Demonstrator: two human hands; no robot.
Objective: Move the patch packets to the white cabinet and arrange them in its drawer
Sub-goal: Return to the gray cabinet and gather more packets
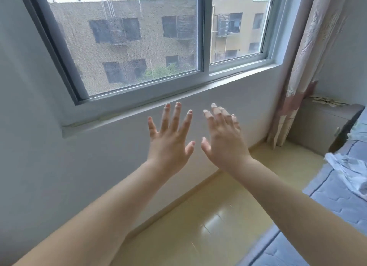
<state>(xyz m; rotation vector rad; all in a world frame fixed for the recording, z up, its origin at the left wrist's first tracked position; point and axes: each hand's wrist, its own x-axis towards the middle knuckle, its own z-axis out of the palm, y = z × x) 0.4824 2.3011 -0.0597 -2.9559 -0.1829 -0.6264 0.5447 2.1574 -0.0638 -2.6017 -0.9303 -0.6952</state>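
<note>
Atop the corner cabinet (319,126), perhaps blurred packets (328,102); both hands empty.

- Window frame (203,33): grey; behind its glass, a tan building with dark windows.
- Wall (39,166) below the window frame: plain pale grey-white.
- Curtain (303,67) right of the window frame: pale pink, faint floral pattern, darker rose band low down.
- Floor (198,216): glossy yellow-beige tiles.
- Mattress (337,190): blue-grey, quilted, dark piping.
- Cabinet (317,126) beside the curtain: white-grey.
</note>
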